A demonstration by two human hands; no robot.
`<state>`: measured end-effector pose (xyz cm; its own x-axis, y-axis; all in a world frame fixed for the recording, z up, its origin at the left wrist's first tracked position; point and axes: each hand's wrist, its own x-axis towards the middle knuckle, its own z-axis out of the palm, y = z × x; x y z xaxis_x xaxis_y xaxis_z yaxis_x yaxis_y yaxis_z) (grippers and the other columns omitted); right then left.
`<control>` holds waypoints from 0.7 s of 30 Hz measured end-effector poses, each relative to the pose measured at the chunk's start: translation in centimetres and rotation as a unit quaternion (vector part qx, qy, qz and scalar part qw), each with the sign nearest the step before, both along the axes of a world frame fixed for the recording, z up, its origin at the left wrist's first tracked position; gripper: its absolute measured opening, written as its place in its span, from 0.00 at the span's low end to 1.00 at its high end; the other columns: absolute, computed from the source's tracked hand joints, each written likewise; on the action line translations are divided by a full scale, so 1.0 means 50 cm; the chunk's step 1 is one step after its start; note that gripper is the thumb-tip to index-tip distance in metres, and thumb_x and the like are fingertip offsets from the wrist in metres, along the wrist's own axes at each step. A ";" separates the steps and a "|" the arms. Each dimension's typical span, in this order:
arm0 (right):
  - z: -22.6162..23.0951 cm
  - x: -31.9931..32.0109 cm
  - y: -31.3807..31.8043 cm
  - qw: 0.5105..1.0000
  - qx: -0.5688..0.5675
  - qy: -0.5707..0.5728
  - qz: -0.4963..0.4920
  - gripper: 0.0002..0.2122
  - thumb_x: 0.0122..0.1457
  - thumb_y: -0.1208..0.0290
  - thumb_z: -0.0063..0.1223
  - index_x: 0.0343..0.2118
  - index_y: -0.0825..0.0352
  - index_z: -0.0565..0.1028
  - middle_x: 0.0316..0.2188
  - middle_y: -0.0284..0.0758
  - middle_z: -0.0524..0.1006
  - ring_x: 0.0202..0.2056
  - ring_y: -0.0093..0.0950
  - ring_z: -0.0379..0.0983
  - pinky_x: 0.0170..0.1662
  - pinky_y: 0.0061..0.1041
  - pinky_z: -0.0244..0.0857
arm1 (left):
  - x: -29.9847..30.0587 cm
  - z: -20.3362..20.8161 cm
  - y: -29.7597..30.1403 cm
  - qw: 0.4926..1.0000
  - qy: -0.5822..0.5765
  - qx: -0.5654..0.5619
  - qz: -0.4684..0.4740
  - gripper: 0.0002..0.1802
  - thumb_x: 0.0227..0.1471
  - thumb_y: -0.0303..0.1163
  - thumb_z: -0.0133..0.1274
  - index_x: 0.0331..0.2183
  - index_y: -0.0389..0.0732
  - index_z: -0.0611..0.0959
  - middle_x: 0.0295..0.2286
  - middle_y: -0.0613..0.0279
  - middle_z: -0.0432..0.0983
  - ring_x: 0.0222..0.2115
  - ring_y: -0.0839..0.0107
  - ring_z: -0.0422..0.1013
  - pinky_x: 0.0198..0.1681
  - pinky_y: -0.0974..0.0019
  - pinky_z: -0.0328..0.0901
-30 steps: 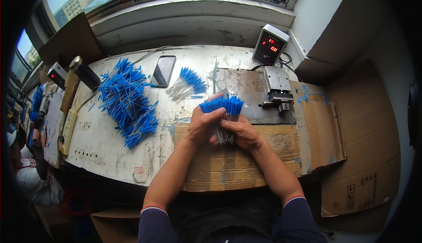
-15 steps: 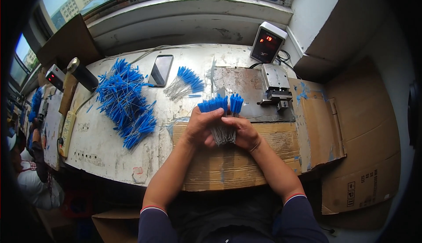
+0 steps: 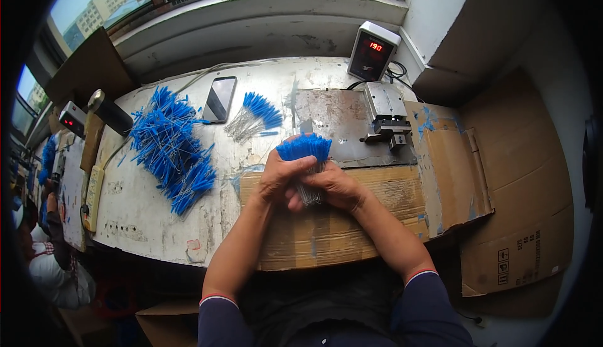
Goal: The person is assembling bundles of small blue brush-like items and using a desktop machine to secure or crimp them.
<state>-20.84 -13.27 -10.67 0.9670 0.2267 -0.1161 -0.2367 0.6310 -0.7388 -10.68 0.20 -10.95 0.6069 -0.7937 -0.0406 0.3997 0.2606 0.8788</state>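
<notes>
Bundle of blue-tipped wires is one bunch now. Half a second ago it had a gap, with a smaller group split off on its right; that gap has closed. Reads to me as the two groups merged, so it can be handled as a single piece. Tips look fairly level; small offsets I can't resolve.

Position: held over the far edge of the cardboard mat, blue ends away from the person, wire ends back over the mat. Can't tell if the wire ends touch it.

Left hand: fingers clamped around the bundle, thumb across the front. Right hand: closed on its right side, fingers mostly hidden behind the wires.

Edges, all off the mat: metal plate directly beyond, block fixture beyond its right part, taped cardboard panel against its right side. Loose fan of wires past its far-left corner, heap farther left. Widest gap on the surface is to the mat's left, this side of the heap. Forearms cross the mat's near edge.
</notes>
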 end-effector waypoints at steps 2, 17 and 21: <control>-0.004 0.005 -0.001 0.999 -0.025 0.017 0.016 0.12 0.66 0.74 0.48 0.50 0.72 0.68 0.34 0.47 0.80 0.32 0.41 0.82 0.36 0.36 0.80 | 0.002 -0.005 -0.005 1.000 -0.004 0.015 0.005 0.26 0.50 0.35 0.66 0.48 0.35 0.77 0.34 0.58 0.80 0.29 0.74 0.76 0.31 0.71 0.73; -0.003 -0.002 -0.019 0.999 -0.036 0.031 0.011 0.15 0.62 0.76 0.55 0.51 0.66 0.69 0.30 0.38 0.78 0.27 0.30 0.78 0.35 0.31 0.77 | -0.002 0.033 0.004 0.998 0.055 -0.029 -0.020 0.31 0.52 0.35 0.62 0.55 0.35 0.73 0.41 0.51 0.78 0.35 0.68 0.77 0.31 0.69 0.75; 0.004 -0.002 -0.013 0.997 -0.062 0.034 0.010 0.15 0.62 0.76 0.55 0.51 0.66 0.69 0.31 0.36 0.78 0.28 0.28 0.77 0.35 0.27 0.75 | 0.022 0.028 0.008 0.994 -0.044 -0.088 0.051 0.32 0.61 0.44 0.51 0.58 0.32 0.70 0.51 0.46 0.74 0.47 0.63 0.75 0.52 0.60 0.69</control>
<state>-20.96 -13.94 -10.49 0.9514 0.2262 -0.2091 -0.3004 0.5302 -0.7929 -9.59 0.59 -9.56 0.6798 -0.7180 0.1495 0.2872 0.4482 0.8466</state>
